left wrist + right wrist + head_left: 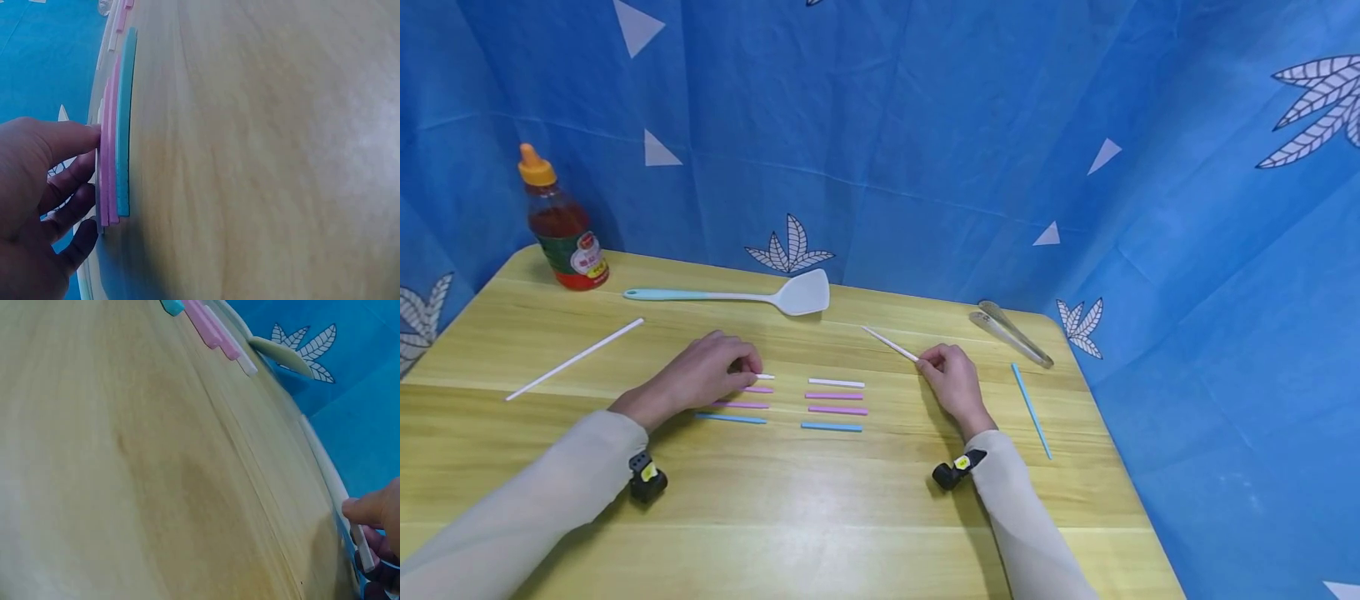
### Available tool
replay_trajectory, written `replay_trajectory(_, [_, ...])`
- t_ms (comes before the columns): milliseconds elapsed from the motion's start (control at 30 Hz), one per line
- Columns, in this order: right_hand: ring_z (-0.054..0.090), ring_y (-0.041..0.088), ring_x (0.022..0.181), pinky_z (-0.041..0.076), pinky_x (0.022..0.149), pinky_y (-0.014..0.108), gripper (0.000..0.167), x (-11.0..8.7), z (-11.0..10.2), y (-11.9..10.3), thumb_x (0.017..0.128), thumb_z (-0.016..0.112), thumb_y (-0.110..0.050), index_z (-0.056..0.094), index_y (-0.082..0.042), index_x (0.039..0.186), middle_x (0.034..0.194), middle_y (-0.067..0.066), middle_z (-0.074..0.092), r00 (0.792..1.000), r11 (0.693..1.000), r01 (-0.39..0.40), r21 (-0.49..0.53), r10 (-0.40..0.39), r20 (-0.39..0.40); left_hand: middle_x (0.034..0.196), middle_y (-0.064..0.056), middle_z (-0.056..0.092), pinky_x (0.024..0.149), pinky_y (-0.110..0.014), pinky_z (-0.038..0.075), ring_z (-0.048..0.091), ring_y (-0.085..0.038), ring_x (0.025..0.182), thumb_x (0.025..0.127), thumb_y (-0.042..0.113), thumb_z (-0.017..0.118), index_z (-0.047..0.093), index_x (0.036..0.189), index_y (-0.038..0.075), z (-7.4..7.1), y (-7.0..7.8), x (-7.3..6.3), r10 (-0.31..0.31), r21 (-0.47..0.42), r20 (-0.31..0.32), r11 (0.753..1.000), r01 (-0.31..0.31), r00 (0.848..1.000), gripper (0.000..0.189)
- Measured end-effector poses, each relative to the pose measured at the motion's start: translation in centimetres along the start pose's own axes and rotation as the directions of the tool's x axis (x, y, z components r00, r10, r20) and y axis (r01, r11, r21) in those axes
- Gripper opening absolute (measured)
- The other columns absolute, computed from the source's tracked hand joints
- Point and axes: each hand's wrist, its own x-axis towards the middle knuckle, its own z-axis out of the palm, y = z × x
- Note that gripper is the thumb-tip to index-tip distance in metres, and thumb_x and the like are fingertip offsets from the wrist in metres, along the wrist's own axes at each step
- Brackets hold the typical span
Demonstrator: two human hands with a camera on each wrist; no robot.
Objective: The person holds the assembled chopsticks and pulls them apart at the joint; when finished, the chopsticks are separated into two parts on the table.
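My left hand pinches a short, straw-like white stick at the back of the left row, its fingers covering much of it. Just in front lie two pink sticks and a blue stick, side by side. Between thumb and fingers, my right hand holds the near end of a longer white stick, which slants away to the back left. Between the hands is a second row of short sticks: one white, two pink and one blue.
A long white stick lies at far left, a long blue one at right. Along the back are a sauce bottle, a spatula and metal tongs. Blue cloth hangs behind the wooden table.
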Motion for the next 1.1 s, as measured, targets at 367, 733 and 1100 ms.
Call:
replay_trajectory(367, [0.070,0.022,0.095,0.052,0.084,0.032,0.012,-0.8,0.0,-2.4,0.108,0.069,-0.019,0.071,-0.008,0.112,0.103,0.011,0.077,0.999,0.988,0.037,0.153,-0.039,0.011,0.094,0.004,0.071,0.090,-0.044,0.044,0.055,-0.024,0.101,0.100,0.016,0.079,0.079,0.104,0.019,-0.1,0.3,-0.1,-0.013,-0.007,0.004,1.000,0.014,1.000,0.005])
replay_trajectory(733, [0.068,0.014,0.092,0.055,0.082,0.029,0.008,-3.1,1.6,-6.9,0.108,0.070,-0.018,0.072,-0.013,0.113,0.103,0.001,0.076,0.933,0.939,0.264,0.221,-0.307,0.189,0.116,-0.007,0.077,0.105,-0.058,0.049,0.062,-0.031,0.115,0.107,0.021,0.071,0.079,0.116,0.014,-0.9,0.5,-0.4,-0.002,-0.012,-0.067,1.000,0.001,0.998,0.015])
replay_trajectory(1100, [0.074,0.015,0.097,0.061,0.086,0.030,0.008,-5.6,3.1,-10.2,0.105,0.073,-0.013,0.073,-0.011,0.113,0.107,0.002,0.079,0.877,0.893,0.378,0.245,-0.430,0.215,0.097,0.004,0.074,0.078,-0.036,0.053,0.064,-0.015,0.087,0.115,0.038,0.057,0.076,0.111,0.020,-1.8,4.3,-2.5,0.061,-0.210,0.010,0.976,-0.058,0.998,0.027])
